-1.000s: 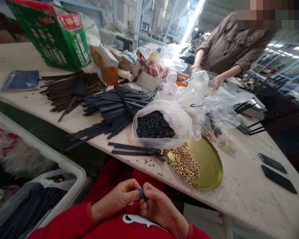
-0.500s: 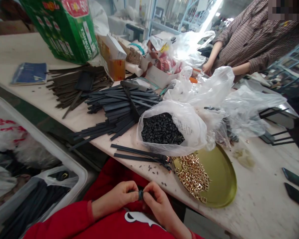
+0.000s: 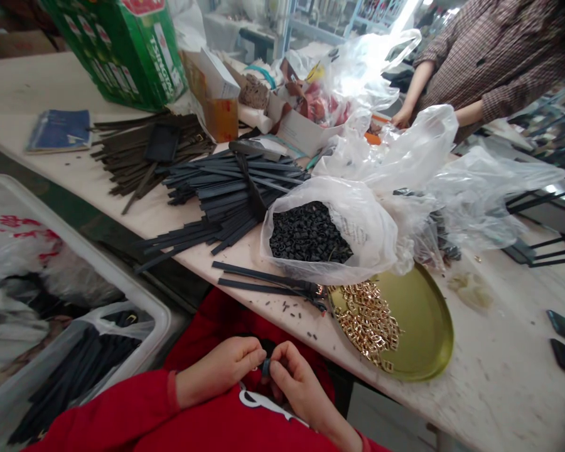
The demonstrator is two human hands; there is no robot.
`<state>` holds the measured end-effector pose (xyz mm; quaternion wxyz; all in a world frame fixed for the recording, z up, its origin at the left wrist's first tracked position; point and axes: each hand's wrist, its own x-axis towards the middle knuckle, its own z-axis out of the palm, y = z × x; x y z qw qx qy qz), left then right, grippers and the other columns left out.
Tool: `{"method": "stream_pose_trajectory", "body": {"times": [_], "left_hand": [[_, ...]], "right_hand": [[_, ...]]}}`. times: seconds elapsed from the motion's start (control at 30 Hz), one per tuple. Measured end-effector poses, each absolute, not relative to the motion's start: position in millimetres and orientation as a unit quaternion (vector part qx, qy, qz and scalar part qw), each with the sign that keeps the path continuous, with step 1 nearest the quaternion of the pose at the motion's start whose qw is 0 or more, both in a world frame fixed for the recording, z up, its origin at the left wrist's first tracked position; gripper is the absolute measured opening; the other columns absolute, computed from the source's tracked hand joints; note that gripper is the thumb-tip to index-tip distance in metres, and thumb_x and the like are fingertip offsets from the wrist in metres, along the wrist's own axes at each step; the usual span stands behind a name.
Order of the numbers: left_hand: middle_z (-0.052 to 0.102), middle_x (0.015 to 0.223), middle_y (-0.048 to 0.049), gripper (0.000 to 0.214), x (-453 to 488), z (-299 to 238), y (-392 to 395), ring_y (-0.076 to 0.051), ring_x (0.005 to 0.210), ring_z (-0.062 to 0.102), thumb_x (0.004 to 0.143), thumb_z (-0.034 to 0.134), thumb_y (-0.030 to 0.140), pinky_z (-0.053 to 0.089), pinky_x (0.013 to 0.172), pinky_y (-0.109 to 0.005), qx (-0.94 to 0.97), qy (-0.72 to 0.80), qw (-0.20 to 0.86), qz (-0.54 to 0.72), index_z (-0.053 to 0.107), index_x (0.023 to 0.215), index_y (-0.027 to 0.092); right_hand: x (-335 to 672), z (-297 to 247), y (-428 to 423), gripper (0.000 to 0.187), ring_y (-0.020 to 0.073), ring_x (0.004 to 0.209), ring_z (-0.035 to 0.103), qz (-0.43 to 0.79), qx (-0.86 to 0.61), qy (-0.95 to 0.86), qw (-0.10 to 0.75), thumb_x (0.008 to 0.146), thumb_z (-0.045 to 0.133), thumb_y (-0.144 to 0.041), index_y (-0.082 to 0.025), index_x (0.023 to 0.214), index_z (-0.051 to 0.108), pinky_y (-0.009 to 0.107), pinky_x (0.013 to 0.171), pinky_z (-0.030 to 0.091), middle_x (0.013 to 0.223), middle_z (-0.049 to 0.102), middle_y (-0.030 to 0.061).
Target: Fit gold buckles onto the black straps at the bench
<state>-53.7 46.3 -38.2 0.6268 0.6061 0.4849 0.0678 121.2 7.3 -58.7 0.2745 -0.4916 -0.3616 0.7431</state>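
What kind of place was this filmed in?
Probably a small-goods workshop or factory floor: bundles of dark straps on a long table, a bag of small black loops, and a round tray of gold-coloured buckles.

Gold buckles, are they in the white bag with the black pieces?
No, the gold buckles lie on the round tray, beside the white bag of black pieces.

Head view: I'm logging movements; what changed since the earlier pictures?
The camera turned left, so the table appears further right. The right hand arches its index finger higher, at the small dark piece; the left hand stays close by. Gold metal pieces remain on the tray.
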Motion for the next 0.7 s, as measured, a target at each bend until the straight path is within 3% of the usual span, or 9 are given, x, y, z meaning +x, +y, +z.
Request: {"method": "stream_pose_trajectory", "body": {"times": [0.2,0.33,0.47,0.57,0.7], "left_hand": [[0.059,0.074,0.0014,0.027,-62,-25,39,-0.013,0.067,0.052,0.081,0.049,0.040,0.038,0.059,-0.019,0.572,0.434,0.692,0.071,0.060,0.083,0.016],[0.061,0.068,0.0022,0.022,-60,-24,30,-0.012,0.061,0.053,0.076,0.055,0.036,0.038,0.054,-0.018,0.537,0.440,0.718,0.048,0.062,0.081,0.016],[0.062,0.068,0.0011,0.017,-52,-24,20,-0.013,0.060,0.056,0.076,0.049,0.027,0.040,0.052,-0.018,0.559,0.430,0.709,0.019,0.061,0.078,0.016],[0.063,0.069,0.0004,0.018,-48,-15,21,-0.014,0.060,0.056,0.078,0.046,0.026,0.038,0.053,-0.019,0.658,0.429,0.619,0.016,0.062,0.075,0.018],[0.066,0.075,-0.0021,0.023,-51,5,48,-0.018,0.068,0.058,0.083,0.049,0.037,0.035,0.057,-0.022,0.785,0.448,0.427,0.014,0.064,0.081,0.020]], "right_hand": [[136,-57,0,0.036,0.0069,0.043,0.040,0.727,-0.457,-0.440,0.263,0.085,0.041,-0.051,-0.019,0.101,0.041,0.018,0.041,0.028,0.060,0.049,-0.0060],[140,-55,-8,0.021,0.0115,0.057,0.049,0.623,-0.469,-0.570,0.257,0.088,0.043,-0.030,-0.021,0.106,0.044,0.023,0.053,0.037,0.067,0.052,-0.0030],[138,-50,-15,0.025,0.0169,0.075,0.058,0.548,-0.446,-0.671,0.223,0.083,0.046,-0.018,-0.023,0.106,0.049,0.029,0.069,0.042,0.087,0.062,0.0030],[137,-45,-18,0.025,0.0185,0.084,0.059,0.545,-0.444,-0.668,0.243,0.083,0.046,-0.018,-0.023,0.107,0.050,0.029,0.074,0.043,0.096,0.063,0.0048],[149,-39,0,0.018,0.0176,0.081,0.059,0.496,-0.514,-0.635,0.294,0.089,0.042,-0.025,-0.022,0.104,0.051,0.028,0.072,0.043,0.091,0.063,0.0047]]}}
